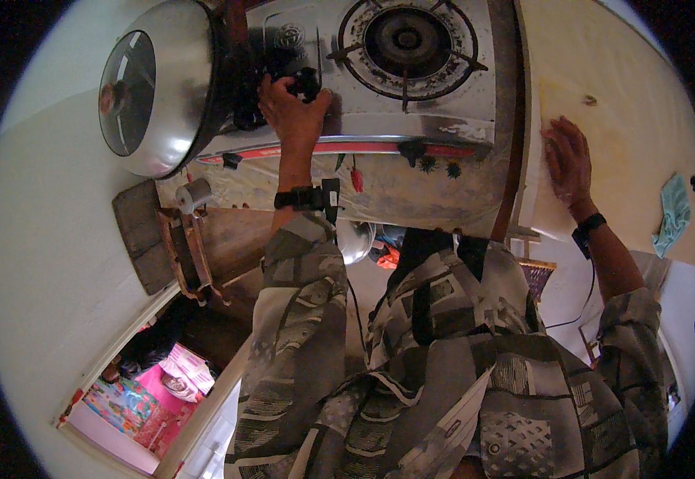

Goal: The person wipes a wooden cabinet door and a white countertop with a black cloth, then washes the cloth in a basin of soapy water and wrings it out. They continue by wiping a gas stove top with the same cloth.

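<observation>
My left hand reaches over the steel top of a gas stove, left of its bare burner. Thumb and fingers curl around a small black object; its kind is too dark to make out. Just left of this hand, a large domed metal lid with a glass window covers part of the stove's left side. My right hand lies on the cream-coloured table covering to the right, with fingers together and slightly bent, holding nothing visible.
A control knob sticks out from the stove's red-striped front. A light blue cloth lies at the table's right. Below the stove's left corner are a metal cup and a wooden frame. A doorway opens at lower left.
</observation>
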{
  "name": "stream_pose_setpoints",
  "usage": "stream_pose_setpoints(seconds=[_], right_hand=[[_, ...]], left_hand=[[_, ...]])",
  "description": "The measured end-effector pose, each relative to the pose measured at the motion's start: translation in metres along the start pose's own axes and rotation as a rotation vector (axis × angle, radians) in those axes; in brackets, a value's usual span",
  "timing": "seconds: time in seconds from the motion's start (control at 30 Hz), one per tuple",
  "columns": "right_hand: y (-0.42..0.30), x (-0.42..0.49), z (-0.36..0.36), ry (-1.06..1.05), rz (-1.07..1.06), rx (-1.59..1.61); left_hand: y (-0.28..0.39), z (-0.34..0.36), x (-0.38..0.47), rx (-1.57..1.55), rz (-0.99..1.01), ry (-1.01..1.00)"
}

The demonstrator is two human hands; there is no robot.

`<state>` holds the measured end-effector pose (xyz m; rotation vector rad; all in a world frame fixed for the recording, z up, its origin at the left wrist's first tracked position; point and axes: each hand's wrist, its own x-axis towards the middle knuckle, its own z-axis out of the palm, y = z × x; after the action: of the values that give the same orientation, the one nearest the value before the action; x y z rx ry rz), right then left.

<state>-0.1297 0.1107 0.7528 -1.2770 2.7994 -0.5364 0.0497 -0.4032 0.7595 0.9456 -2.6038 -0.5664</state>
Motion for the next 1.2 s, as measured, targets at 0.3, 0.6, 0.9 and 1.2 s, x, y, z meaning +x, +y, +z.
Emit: stream_pose_setpoints(seconds=[0.3,0.6,0.9,1.2], right_hand=[[0.0000,-0.0003,-0.0003,0.037,-0.021,0.023],[-0.0047,0.0031,-0.0028,0.040,-0.012,0.042],[-0.0031,0.0013,-0.0009,0.039,0.006,0.034],[0.0014,-0.0012,0.0005,0.048,-0.032,0.031]], left_hand=[[-0.0005,0.0006,0.0000,0.009,-0.026,-0.031],[0.0001,0.0017,0.0001,-0.019,-0.023,-0.028],[0.0030,0.0017,-0.0034,-0.019,-0.044,-0.017],[0.0036,0.0012,-0.0034,-0.025,-0.008,0.001]])
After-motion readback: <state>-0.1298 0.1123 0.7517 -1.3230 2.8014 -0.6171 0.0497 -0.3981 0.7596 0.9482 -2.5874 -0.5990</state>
